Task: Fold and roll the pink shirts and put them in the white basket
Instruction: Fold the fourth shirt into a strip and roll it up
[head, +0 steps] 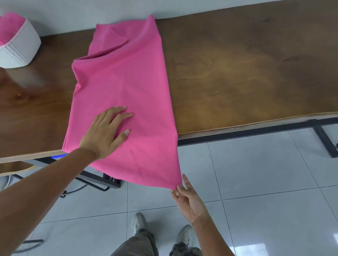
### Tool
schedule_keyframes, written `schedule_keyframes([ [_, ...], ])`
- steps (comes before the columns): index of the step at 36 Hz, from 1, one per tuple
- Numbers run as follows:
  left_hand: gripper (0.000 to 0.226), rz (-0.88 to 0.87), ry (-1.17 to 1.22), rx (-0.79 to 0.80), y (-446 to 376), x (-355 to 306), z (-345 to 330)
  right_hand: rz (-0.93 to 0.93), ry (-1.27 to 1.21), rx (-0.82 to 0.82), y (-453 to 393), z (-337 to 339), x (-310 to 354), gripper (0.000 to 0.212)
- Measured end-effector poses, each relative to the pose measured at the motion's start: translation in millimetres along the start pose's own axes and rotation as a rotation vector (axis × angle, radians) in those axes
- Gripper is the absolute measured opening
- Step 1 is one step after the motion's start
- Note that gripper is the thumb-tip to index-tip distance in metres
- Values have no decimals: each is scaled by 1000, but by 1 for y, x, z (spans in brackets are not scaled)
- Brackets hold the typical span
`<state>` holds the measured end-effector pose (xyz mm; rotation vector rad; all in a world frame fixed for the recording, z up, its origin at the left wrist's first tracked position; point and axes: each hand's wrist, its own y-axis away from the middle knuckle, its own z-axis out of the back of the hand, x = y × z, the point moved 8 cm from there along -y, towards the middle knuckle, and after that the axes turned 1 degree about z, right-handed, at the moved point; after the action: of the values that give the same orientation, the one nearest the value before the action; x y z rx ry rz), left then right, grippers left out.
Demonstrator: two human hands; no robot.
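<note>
A pink shirt (127, 81) lies folded lengthwise on the brown wooden table (247, 69), its near end hanging over the front edge. My left hand (106, 132) presses flat on the lower part of the shirt, fingers spread. Below the table edge, my right hand (187, 198) pinches the shirt's hanging bottom right corner. The white basket (20, 49) stands at the far left of the table with rolled pink shirts (6, 28) inside it.
A grey wall runs behind the table. The table's black metal frame (243, 132) shows under the front edge. Below are a grey tiled floor, my legs and shoes (138, 223), and part of a chair at the lower left.
</note>
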<state>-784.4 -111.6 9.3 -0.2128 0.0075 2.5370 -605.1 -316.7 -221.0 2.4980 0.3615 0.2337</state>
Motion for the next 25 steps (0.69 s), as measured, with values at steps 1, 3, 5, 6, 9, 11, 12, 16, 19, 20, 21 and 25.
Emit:
schedule_keyframes([
  [1, 59, 0, 1, -1, 0, 0, 0, 16, -17, -29, 0, 1, 2, 78],
  [3, 58, 0, 4, -1, 0, 0, 0, 47, -20, -62, 3, -1, 7, 74],
  [5, 58, 0, 3, 1, 1, 0, 0, 70, 9, -80, 9, -5, 9, 70],
  [6, 58, 0, 2, 1, 1, 0, 0, 70, 35, -92, 10, -4, 10, 65],
  [9, 59, 3, 5, 3, 1, 0, 0, 67, 185, -123, 13, -2, 16, 53],
  [11, 59, 3, 9, 4, 1, 0, 0, 65, 364, -157, 14, 0, 22, 49],
  [12, 58, 1, 10, 2, 1, 0, 0, 69, 476, -183, 15, 1, 27, 46],
  [16, 58, -11, 13, -2, 1, -1, 2, 148, 989, -284, 27, -12, 52, 31],
  [19, 58, -14, 16, -3, 1, -2, 2, 227, 1397, -343, 40, -32, 75, 23],
  [20, 58, -13, 18, -4, 1, -1, 2, 251, 1518, -336, 44, -39, 82, 21],
  [21, 58, -13, 20, -2, 1, -1, 2, 270, 1643, -316, 49, -48, 88, 20],
  [25, 58, -13, 31, 6, 2, 2, 0, 358, 2062, -236, 71, -88, 107, 21],
])
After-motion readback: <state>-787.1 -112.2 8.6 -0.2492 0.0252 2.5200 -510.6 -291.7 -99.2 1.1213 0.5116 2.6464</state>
